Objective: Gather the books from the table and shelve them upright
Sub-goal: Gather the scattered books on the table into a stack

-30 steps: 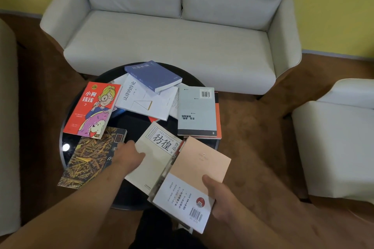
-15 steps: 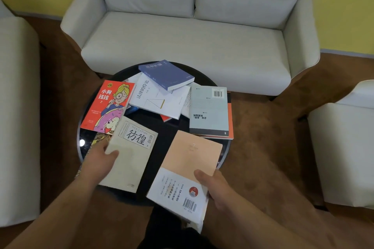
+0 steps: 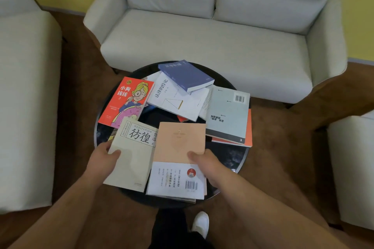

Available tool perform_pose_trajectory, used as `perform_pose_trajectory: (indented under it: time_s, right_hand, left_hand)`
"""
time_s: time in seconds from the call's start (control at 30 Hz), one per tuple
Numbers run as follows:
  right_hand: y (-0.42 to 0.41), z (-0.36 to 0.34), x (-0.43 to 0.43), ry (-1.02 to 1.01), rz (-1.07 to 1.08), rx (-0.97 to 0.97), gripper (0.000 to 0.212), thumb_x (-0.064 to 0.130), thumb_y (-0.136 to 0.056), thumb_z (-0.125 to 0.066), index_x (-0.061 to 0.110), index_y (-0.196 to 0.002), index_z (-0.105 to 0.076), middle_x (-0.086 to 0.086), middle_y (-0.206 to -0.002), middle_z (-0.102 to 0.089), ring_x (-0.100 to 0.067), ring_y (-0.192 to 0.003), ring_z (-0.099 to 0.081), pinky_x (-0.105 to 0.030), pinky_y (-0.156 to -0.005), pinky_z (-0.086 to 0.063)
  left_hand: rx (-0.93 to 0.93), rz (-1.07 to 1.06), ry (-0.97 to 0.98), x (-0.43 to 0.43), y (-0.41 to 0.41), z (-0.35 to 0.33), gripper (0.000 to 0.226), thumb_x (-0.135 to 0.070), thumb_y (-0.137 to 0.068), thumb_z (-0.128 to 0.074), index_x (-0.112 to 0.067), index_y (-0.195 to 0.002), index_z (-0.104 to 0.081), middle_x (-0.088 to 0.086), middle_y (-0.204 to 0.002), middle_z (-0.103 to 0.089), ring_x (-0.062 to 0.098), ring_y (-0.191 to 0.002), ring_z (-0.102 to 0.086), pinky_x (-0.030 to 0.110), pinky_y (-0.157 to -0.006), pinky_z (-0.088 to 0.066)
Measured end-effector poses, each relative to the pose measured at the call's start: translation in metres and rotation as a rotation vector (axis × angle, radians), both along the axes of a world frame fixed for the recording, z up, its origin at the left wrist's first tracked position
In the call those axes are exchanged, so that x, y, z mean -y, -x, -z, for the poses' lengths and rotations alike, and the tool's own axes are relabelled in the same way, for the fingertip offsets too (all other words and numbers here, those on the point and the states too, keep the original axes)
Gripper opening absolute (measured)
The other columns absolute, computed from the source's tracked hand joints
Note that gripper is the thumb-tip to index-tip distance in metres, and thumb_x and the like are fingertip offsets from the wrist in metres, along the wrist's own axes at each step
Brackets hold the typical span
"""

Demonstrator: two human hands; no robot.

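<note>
I had my left hand (image 3: pixel 105 157) gripping the cream book (image 3: pixel 131 159) by its left edge and my right hand (image 3: pixel 205 164) gripping the peach book (image 3: pixel 179 143) by its right edge, the books overlapping over the table's (image 3: pixel 240 159) near rim, with carpet (image 3: pixel 283 157) on both sides.

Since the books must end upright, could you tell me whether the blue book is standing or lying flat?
Lying flat: the blue book rests cover-up atop the white book on the round table.

Cream book (image 3: pixel 133 161), peach book (image 3: pixel 180 141) in hands (image 3: pixel 103 160) (image 3: pixel 204 164)
</note>
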State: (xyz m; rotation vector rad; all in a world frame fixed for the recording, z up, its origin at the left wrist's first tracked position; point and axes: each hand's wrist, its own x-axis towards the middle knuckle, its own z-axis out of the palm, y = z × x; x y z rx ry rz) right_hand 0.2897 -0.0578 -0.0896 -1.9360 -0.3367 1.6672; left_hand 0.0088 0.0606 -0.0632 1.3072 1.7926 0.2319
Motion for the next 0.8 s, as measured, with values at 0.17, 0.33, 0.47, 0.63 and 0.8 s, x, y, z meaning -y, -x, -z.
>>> perform_pose_trajectory:
  time_s: [0.17,0.33,0.47,0.63,0.8]
  right_hand:
    - [0.002,-0.021,0.009,-0.027,-0.429,0.700,0.062,0.040,-0.089,-0.060,0.012,-0.139,-0.036,-0.008,-0.134,-0.039,-0.027,-0.122,-0.046,-0.037,-0.096,-0.049]
    - [0.021,-0.018,0.029,-0.499,-0.809,1.099,0.039,0.022,-0.074,-0.065,0.021,-0.113,-0.066,-0.002,-0.114,-0.059,-0.025,-0.101,-0.059,-0.040,-0.089,-0.055]
    - [0.035,-0.029,0.020,-0.332,-0.845,1.096,0.037,0.021,-0.076,-0.059,0.020,-0.112,-0.067,-0.002,-0.115,-0.060,-0.024,-0.103,-0.057,-0.038,-0.095,-0.045]
    - [0.038,-0.048,-0.022,-0.310,-0.728,0.924,0.038,0.027,-0.096,-0.047,0.020,-0.133,-0.057,-0.001,-0.139,-0.051,-0.021,-0.125,-0.047,-0.032,-0.108,-0.038]
    - [0.002,-0.075,-0.106,-0.360,-0.417,0.935,0.039,0.025,-0.098,-0.059,0.017,-0.136,-0.057,-0.002,-0.138,-0.054,-0.021,-0.130,-0.049,-0.032,-0.107,-0.041]
  left_hand:
    - [0.069,0.003,0.066,0.006,0.004,-0.002,0.036,-0.017,-0.097,-0.059,-0.014,-0.133,-0.057,0.008,-0.111,-0.067,0.029,-0.093,-0.067,0.038,-0.072,-0.056]
    - [0.047,0.057,0.107,0.006,0.010,-0.005,0.036,-0.019,-0.098,-0.057,-0.017,-0.134,-0.056,0.003,-0.110,-0.067,0.024,-0.092,-0.067,0.031,-0.066,-0.055]
    - [0.088,0.057,0.112,0.001,0.015,-0.013,0.019,-0.022,-0.097,-0.061,-0.024,-0.115,-0.056,-0.005,-0.100,-0.068,0.021,-0.086,-0.069,0.037,-0.071,-0.058]
    - [0.175,0.175,0.207,-0.010,0.029,-0.010,0.032,-0.024,-0.095,-0.064,-0.024,-0.125,-0.054,-0.003,-0.115,-0.069,0.020,-0.098,-0.070,0.046,-0.084,-0.060]
    - [0.241,0.225,0.126,-0.024,0.035,-0.027,0.014,-0.023,-0.099,-0.058,-0.029,-0.111,-0.056,0.000,-0.108,-0.070,0.022,-0.092,-0.072,0.050,-0.082,-0.060]
